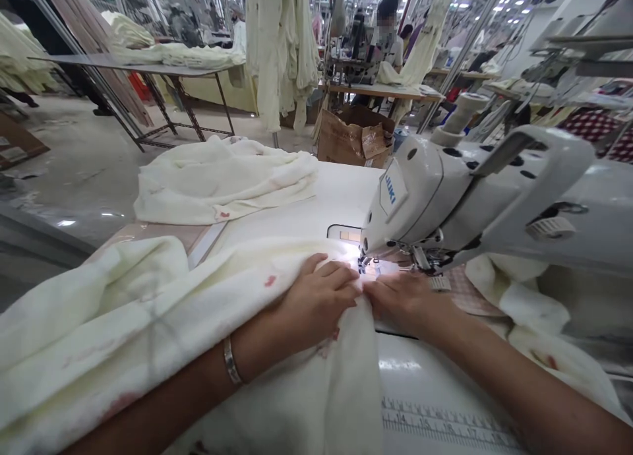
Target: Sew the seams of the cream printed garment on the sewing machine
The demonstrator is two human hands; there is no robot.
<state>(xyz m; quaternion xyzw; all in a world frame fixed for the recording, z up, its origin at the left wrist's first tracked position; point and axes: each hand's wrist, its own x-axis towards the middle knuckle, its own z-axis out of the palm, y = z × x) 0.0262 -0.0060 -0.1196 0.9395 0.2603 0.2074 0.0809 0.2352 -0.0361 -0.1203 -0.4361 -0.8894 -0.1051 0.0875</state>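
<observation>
A white sewing machine [415, 184] stands at the right, its lit needle and presser foot over the edge of a cream fleece fabric [208, 297] with small red marks. My left hand [321, 297] lies on this fabric just left of the presser foot, fingers stretched out and slightly apart, pressing it down. Close to the needle on the near side, my right hand [400, 300] pinches the fabric's edge, its fingertips partly hidden. The fabric spreads over the left of the table and hangs toward me between my arms.
Another cream fleece piece [222, 178] lies folded at the table's back left. More fabric [558, 330] bunches under the machine at right. A printed ruler [440, 425] runs along the near edge. Beyond stand a cardboard box [353, 138], hanging garments [281, 53] and a person at another machine.
</observation>
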